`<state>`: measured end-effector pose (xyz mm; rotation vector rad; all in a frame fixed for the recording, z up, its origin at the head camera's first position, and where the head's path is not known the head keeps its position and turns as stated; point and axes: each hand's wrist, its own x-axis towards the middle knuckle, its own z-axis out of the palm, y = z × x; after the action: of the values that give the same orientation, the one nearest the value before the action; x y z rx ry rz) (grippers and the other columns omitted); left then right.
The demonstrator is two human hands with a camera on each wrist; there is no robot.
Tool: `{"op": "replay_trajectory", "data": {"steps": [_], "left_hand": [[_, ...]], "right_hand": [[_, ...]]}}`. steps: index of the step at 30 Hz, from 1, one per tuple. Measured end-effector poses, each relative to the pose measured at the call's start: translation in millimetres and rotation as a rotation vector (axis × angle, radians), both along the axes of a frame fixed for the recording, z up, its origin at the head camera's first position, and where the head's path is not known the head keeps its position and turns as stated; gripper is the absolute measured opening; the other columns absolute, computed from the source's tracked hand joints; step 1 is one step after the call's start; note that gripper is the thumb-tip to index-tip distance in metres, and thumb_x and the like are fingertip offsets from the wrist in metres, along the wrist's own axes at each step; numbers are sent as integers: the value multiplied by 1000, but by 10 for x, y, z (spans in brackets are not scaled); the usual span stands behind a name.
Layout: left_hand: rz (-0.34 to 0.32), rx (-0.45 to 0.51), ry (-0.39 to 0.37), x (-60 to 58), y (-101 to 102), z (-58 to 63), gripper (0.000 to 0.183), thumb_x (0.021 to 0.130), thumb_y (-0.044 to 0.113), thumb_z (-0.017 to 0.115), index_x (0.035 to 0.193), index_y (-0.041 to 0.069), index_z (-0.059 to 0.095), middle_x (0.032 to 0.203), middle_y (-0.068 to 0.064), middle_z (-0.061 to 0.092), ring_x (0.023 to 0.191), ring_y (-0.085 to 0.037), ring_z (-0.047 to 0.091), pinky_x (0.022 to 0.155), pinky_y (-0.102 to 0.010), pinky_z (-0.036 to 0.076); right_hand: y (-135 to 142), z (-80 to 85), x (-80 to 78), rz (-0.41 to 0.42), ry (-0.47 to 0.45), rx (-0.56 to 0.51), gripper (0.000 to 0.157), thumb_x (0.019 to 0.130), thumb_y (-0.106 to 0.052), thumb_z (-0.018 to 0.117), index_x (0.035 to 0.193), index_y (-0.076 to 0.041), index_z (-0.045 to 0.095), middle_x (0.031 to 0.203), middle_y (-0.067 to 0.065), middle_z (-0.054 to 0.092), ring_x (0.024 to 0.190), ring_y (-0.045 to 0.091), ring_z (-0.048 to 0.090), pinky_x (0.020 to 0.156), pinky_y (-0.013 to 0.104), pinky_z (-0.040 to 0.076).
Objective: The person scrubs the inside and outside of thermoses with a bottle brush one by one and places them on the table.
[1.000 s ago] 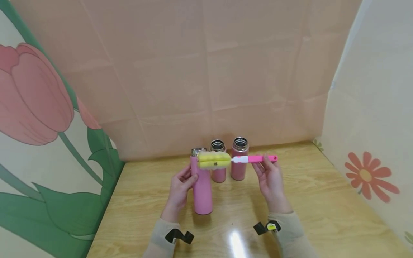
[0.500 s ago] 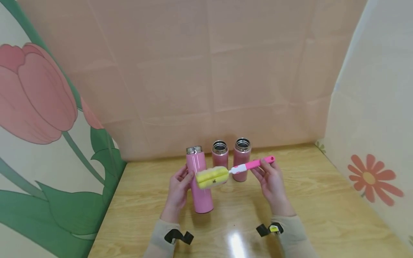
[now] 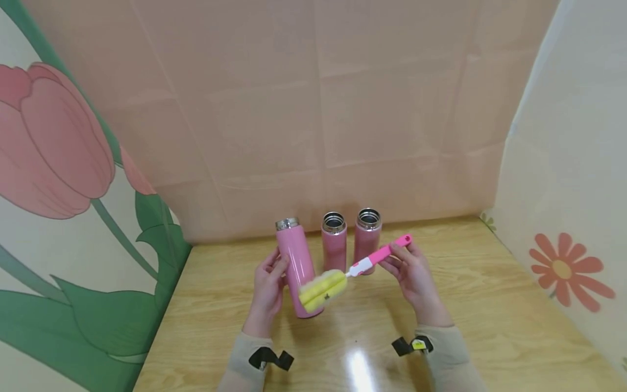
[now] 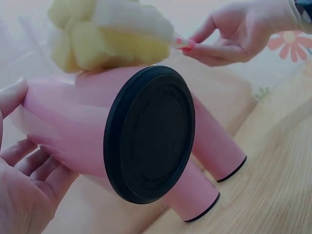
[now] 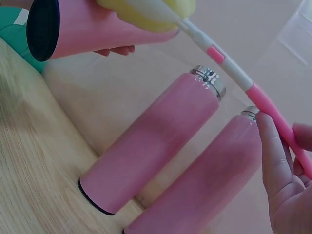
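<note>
In the head view my left hand (image 3: 268,288) grips a pink thermos bottle (image 3: 296,261) round its side, the steel neck up and the body tilted to the left. Its black base (image 4: 151,136) faces the left wrist camera, off the table. My right hand (image 3: 411,272) pinches the pink handle of a bottle brush (image 3: 360,267) between thumb and fingers. The brush's yellow and white sponge head (image 3: 323,289) hangs down to the left, in front of the bottle's lower body; whether it touches the bottle I cannot tell.
Two more pink thermos bottles stand uncapped on the wooden table (image 3: 210,294), a left one (image 3: 334,245) and a right one (image 3: 367,239), behind the brush. A peach cloth backdrop (image 3: 313,120) rises behind them, with flower-printed panels at both sides.
The brush has swung from level to slanting, its sponge head dropping from near the bottle's neck to its lower body. The held bottle's neck has tipped to the left.
</note>
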<state>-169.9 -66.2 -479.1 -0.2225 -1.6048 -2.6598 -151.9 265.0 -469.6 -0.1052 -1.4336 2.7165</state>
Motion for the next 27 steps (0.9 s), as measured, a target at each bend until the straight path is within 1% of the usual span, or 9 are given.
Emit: {"op": "replay_trajectory", "data": {"steps": [3,8,13,20,24,27], "left_hand": [[18,20,-21,-2,2,15,42,106,12,66,145,-2,61,108,-5,78,91,-17,74,77,-30,61],[38,45,-47,-12,-7,25,48,106,16,68,149,-2,57,112,-6,77,90,-17,74,76,-30,61],[33,60,-51,-15,-21,15,50,105,21,70,148,-2,58,114,-7,76,93,-19,75,78,-31,62],[26,51,-56,-14,-27,15,53,106,24,71,150,-1,57,118,-9,75,97,-20,75,82,-34,63],[23,53,-52,-15,-23,9,51,106,24,70,149,-1,58,117,-9,75,95,-19,74,80,-31,62],[-1,41,-40,-5,-14,-7,48,107,21,68,147,-2,59,113,-6,76,92,-17,73,77,-28,60]], "right_hand": [[10,-8,-6,15,0,9,9,111,-11,57,104,-15,61,96,3,76,86,19,76,86,33,64],[30,-20,-16,42,0,25,9,111,-9,58,104,-15,60,96,3,75,87,19,77,86,34,64],[37,-26,-22,50,-19,52,7,110,-11,60,105,-15,60,96,2,74,86,19,76,86,34,64],[38,-33,-29,59,-12,53,11,111,-9,57,102,-16,60,93,0,71,84,18,76,84,34,65],[40,-41,-39,59,-14,63,11,111,-9,56,103,-15,60,93,-1,70,83,18,76,83,34,65],[40,-46,-40,56,-17,55,10,111,-9,56,103,-15,60,93,-1,70,84,18,76,84,34,64]]}}
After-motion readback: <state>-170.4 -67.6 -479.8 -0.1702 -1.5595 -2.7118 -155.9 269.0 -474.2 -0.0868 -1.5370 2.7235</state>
